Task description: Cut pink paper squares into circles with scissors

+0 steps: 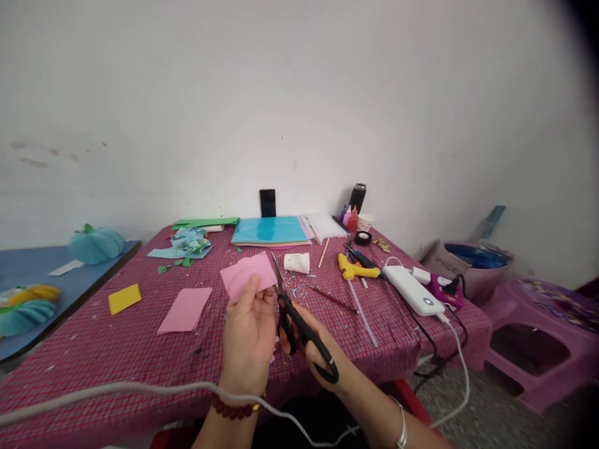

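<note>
1. Far left: a blue surface [79,282] bears a turquoise paper pumpkin [96,245] with a green top; other paper forms lie nearer.
2. Left side of the checked tablecloth [107,355]: a yellow paper rectangle [125,299], a pink paper stack [185,310] and, farther back, crumpled blue paper [191,242] with green scraps.
3. Left hand [250,324]: thumb above and fingers beneath, pinching pink paper sheets [248,273] over the table's middle. A white cable [154,388] crosses in front of this wrist.
4. Behind: blue sheets [269,231] lie near a smartphone [267,203] leaning on the wall.
5. Right hand [322,346]: fingers curled through the handles of black scissors [309,340], blades beside the sheets' right edge; whether they touch cannot be told.
6. Right of the blades: a paper cup [296,263] on its side, contents hidden, amid paper clippings.
7. Right side: a yellow glue gun [355,268] and a white power bank [414,290]; behind, small squeeze bottles [350,217], a black flask [358,197] and an upright paper cup [365,221], interior hidden.
8. Far right: a pink tub [491,278] containing blue plastic [477,255] and cardboard marked "SPACE" [444,259], near a pink stool [538,318].
</note>
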The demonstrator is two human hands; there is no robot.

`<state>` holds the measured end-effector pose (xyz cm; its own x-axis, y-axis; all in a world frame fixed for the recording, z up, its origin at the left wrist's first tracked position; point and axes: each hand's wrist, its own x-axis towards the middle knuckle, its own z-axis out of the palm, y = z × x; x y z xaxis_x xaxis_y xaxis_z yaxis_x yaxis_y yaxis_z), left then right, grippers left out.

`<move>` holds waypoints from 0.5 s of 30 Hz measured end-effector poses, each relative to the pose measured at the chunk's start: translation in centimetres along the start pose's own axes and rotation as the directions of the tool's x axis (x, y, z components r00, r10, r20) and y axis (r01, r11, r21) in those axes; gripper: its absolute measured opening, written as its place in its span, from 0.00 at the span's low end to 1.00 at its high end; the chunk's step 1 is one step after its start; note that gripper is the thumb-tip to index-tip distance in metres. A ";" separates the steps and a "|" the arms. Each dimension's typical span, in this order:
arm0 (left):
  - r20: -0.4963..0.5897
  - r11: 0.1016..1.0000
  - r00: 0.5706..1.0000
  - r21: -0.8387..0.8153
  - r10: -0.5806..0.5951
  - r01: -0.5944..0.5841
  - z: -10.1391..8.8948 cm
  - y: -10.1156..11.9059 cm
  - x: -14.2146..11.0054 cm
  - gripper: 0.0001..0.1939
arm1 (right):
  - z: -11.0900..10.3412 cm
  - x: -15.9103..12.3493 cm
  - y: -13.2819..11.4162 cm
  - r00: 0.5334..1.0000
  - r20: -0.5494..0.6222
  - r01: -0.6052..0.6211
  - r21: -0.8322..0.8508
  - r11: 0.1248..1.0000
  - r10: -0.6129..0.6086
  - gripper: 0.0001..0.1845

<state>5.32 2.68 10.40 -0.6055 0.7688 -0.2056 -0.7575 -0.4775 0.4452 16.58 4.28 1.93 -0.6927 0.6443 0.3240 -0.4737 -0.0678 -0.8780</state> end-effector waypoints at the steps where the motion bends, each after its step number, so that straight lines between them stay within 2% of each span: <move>1: -0.002 1.000 1.000 0.010 -0.004 0.004 -0.1 -0.1 0.0 0.07 | 0.1 0.0 0.3 1.000 -0.018 0.006 0.000 1.000 -0.006 0.49; 10: 0.019 0.997 1.000 0.074 0.013 -0.015 -0.7 -0.6 0.0 0.05 | 0.7 -0.3 1.1 0.996 -0.080 0.046 0.040 0.998 -0.043 0.42; 15: 0.033 0.993 0.999 0.105 0.041 -0.044 -0.9 -0.7 0.0 0.05 | 1.1 -0.4 0.7 0.988 -0.151 0.007 0.047 0.999 0.001 0.44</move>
<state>5.62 2.58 9.34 -0.6276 0.7622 -0.1585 -0.7002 -0.4635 0.5431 15.93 3.08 1.57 -0.6028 0.7521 0.2664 -0.5033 -0.0993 -0.8584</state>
